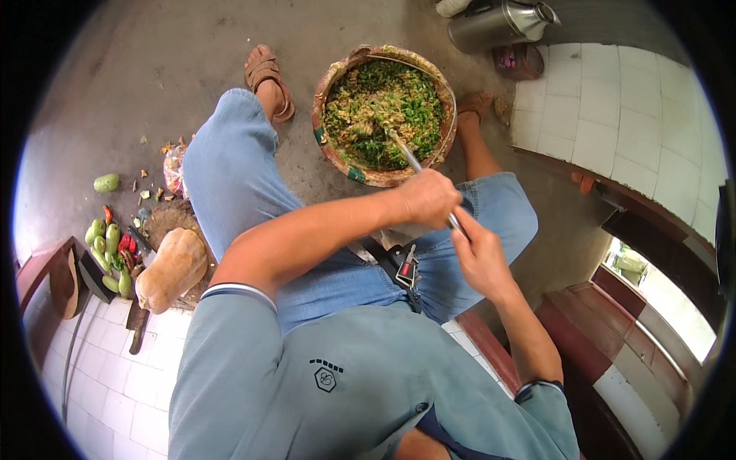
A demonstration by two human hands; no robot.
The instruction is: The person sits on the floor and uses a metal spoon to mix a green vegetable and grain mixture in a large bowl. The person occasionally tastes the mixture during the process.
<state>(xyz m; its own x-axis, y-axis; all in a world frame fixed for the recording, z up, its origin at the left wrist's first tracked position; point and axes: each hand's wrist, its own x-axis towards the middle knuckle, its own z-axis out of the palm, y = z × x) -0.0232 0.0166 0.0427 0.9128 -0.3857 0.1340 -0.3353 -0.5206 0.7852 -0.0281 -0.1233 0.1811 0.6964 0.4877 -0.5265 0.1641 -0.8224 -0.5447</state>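
Note:
Both of my hands grip one metal-handled tool (409,156). My left hand (432,198) wraps around it nearer the bucket, and my right hand (480,253) holds it closer to my body. The tool slants down into a round, food-smeared bucket (321,103) standing on the floor between my feet. Inside lies a chopped mixture (414,106) of green leaves and yellowish-brown shreds. The tool's working end is sunk in this mix and blurred, so its shape is hidden. A thin wire handle (454,115) rests along the bucket's right rim.
Left of my knee, a large tan squash (172,267) lies on a round wooden block (164,221), beside a cleaver (137,328). Several green vegetables (106,241) and red peppers (127,247) are heaped nearby. A metal flask (494,26) lies near a white-tiled ledge (609,103).

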